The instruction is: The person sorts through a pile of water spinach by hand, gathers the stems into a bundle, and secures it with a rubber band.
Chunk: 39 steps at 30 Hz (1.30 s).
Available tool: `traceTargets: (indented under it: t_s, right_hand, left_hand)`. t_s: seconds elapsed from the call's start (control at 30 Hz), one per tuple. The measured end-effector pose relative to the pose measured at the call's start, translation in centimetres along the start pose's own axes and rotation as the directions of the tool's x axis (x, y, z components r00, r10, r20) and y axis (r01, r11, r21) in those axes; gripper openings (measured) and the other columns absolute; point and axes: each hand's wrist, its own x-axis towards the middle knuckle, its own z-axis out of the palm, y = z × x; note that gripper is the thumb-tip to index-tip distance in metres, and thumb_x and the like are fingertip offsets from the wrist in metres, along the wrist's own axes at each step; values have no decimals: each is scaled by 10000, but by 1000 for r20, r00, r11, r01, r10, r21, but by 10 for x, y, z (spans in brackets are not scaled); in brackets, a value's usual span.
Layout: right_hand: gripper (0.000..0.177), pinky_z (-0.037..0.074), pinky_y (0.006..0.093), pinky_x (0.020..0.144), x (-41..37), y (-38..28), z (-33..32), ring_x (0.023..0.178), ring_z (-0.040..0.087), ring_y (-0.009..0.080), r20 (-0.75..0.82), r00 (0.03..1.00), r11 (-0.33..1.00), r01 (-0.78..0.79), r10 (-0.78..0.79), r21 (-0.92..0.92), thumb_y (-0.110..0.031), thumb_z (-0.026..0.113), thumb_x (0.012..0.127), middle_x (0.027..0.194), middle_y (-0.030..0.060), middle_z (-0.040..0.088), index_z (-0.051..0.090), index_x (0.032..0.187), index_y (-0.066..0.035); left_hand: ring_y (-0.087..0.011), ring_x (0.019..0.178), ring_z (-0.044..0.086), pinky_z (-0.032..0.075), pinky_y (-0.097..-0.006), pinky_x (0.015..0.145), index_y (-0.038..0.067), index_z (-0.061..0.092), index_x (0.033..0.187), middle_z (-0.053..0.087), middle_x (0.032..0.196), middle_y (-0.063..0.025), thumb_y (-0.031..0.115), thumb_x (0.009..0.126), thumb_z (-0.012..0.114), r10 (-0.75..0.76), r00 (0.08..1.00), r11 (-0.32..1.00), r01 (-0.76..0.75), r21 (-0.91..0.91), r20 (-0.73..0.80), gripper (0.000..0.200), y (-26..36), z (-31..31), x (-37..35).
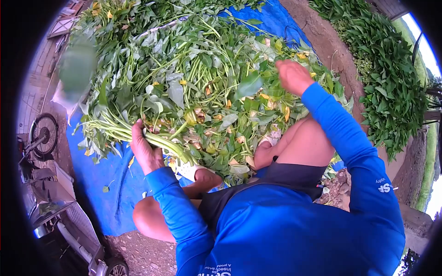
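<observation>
My left hand (146, 149) is closed around a bunch of water spinach (115, 129), its pale thick stem ends pointing down and right and its leaves to the left. My right hand (294, 76) is raised over the right side of the pile, fingers curled together; whether anything is between them is hidden. A blurred green leaf (248, 86) shows just left of that hand, apparently apart from it. Beneath both hands spreads a large heap of loose leafy stems (207, 73), with yellow leaves (287, 113) scattered through it.
A blue tarp (99, 184) lies under the heap. Another mound of greens (382, 69) stands at the right, past a strip of bare soil (336, 55). At the left are a wheel (43, 135) and a metal-sided cart (76, 221). A blurred leaf shape (78, 69) appears upper left.
</observation>
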Motion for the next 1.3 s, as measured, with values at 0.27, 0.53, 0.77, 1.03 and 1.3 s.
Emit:
traceTargets:
  t_s: [0.27,0.53,0.77,1.03,1.3]
  right_hand:
    - [212,591,500,832,63,-62,120,901,733,410,829,547,604,-701,115,378,-210,666,912,1022,211,784,790,913,-38]
    - [266,592,452,938,51,-93,278,1011,741,403,462,559,465,-829,689,310,-307,740,877,1073,176,788,785,948,-54]
    - [209,577,369,881,70,-86,162,933,742,217,494,679,399,-726,544,559,-204,822,898,987,128,792,786,1048,-63]
    - [332,568,324,834,69,-104,9,900,692,161,448,798,39,-504,403,863,-105,786,959,1035,66,772,736,1276,-17]
    - [223,513,259,588,24,-11,-65,684,611,66,496,712,262,-668,497,697,-88,788,956,894,16,758,775,1169,-24]
  left_hand:
    - [-144,625,635,537,-292,554,-15,703,1031,685,818,-51,149,959,756,-137,986,970,116,214,90,187,-29,35,-4]
    - [-104,603,558,445,-288,567,10,737,926,645,734,2,123,903,800,-180,983,836,140,530,25,132,-80,4,3]
    - [-104,596,542,439,-304,563,3,746,891,670,757,-5,167,902,814,-182,983,836,135,532,37,177,-86,1,14]
    - [-139,581,598,488,-310,539,-55,770,969,702,773,-47,163,898,848,-147,986,881,96,463,76,242,-105,-3,16]
    - [-163,670,641,537,-347,647,-100,785,1016,751,876,-94,158,878,857,-262,960,859,186,476,97,301,-93,-11,0]
